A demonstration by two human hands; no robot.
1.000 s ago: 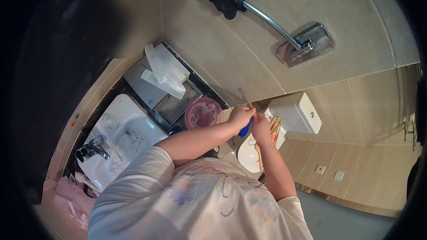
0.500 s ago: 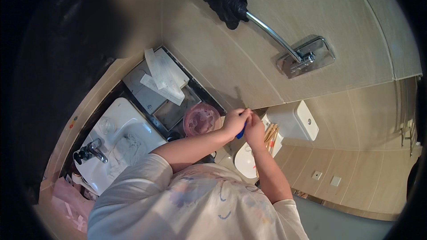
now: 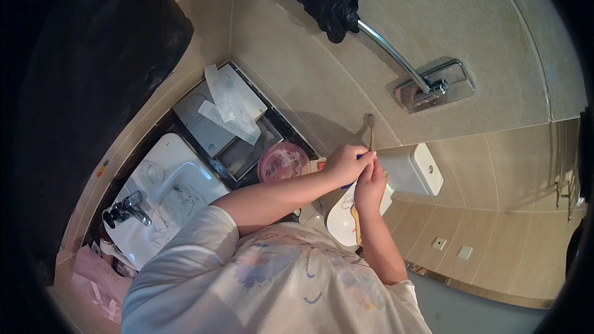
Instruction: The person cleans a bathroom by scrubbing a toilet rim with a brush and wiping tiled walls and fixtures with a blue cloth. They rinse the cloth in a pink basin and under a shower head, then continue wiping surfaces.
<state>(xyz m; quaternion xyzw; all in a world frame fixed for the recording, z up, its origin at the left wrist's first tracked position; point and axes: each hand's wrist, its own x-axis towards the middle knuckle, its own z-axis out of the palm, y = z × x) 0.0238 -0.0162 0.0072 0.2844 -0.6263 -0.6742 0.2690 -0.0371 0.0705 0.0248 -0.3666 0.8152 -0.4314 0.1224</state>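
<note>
My left hand (image 3: 344, 165) and my right hand (image 3: 369, 192) meet in front of me above the white toilet (image 3: 342, 221), both closed. A thin tan stick (image 3: 371, 133) juts up past my joined fingertips toward the wall. Around my left fingers shows a bit of something blue (image 3: 348, 184); its shape is mostly hidden, and it looks gripped in that hand. My right fingers pinch near the base of the stick. Beside my right wrist, over the toilet, is another tan strip (image 3: 356, 219), partly covered by the forearm.
A pink basin (image 3: 284, 162) with wet contents stands left of my hands. Further left are a white sink (image 3: 167, 148) with a tap (image 3: 131, 207) and cloth inside. Pale strips (image 3: 229, 111) lie on a grey-white box. A chrome bar (image 3: 393, 55) with black plastic (image 3: 328, 0) projects from the wall.
Both hands have moved slightly right. The thin stick now shows clearly beyond the fingertips, and the tan sticks by my right wrist appear in a different place.
</note>
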